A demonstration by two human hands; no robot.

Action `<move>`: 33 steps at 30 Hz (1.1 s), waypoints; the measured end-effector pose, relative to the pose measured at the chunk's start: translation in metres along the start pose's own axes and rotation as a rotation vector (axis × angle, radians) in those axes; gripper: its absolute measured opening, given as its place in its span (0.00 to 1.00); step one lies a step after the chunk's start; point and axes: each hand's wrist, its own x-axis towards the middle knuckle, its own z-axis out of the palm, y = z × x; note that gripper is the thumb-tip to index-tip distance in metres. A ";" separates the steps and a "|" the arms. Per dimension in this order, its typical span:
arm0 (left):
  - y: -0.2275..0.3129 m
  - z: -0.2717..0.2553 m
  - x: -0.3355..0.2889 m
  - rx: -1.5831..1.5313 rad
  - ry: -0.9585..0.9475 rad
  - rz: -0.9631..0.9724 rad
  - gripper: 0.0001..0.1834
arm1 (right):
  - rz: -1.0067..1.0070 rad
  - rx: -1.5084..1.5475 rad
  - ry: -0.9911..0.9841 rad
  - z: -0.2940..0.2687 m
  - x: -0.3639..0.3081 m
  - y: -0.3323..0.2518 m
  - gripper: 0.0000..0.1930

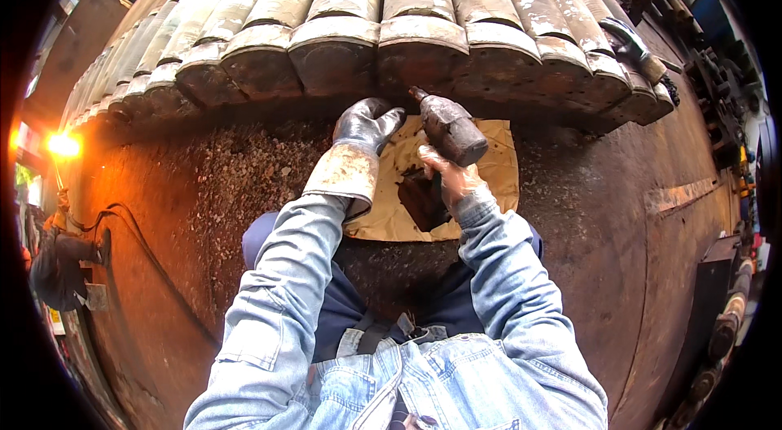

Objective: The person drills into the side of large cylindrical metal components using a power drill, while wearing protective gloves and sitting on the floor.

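Observation:
My right hand (446,175), in a worn orange-tinted glove, grips a heavy cylindrical power tool (448,130) whose tip points up at the lower edge of a row of rusty metal cylinders (415,47). In a dark grey glove with a pale cuff, my left hand (364,127) rests with fingers spread on the rusty floor plate just below the same edge, left of the tool. A sheet of brown cardboard (497,161) lies under both hands. My denim sleeves come in from the lower edge.
Many rusty cylinders lie side by side across the top. Loose chips and grit (244,169) cover the rusty plate at left. A person (61,255) crouches at far left near a bright lamp (63,145) and a dark cable (155,259). Metal parts line the right edge.

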 end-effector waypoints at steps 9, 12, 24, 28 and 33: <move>-0.002 -0.056 -0.002 -0.482 0.098 0.082 0.14 | 0.029 0.116 0.050 0.044 0.026 0.006 0.06; -0.020 -0.060 0.003 -0.655 0.070 0.345 0.13 | 0.034 0.043 0.030 0.043 0.043 0.022 0.05; 0.021 -0.081 -0.019 -0.894 0.040 0.063 0.14 | -0.283 -0.082 0.144 0.073 0.079 0.078 0.10; 0.017 -0.084 -0.020 -0.900 0.039 0.066 0.14 | -0.130 0.480 0.142 0.074 0.093 0.078 0.13; 0.018 -0.086 -0.023 -0.908 0.037 0.071 0.14 | 0.096 0.968 0.032 0.062 0.107 0.090 0.13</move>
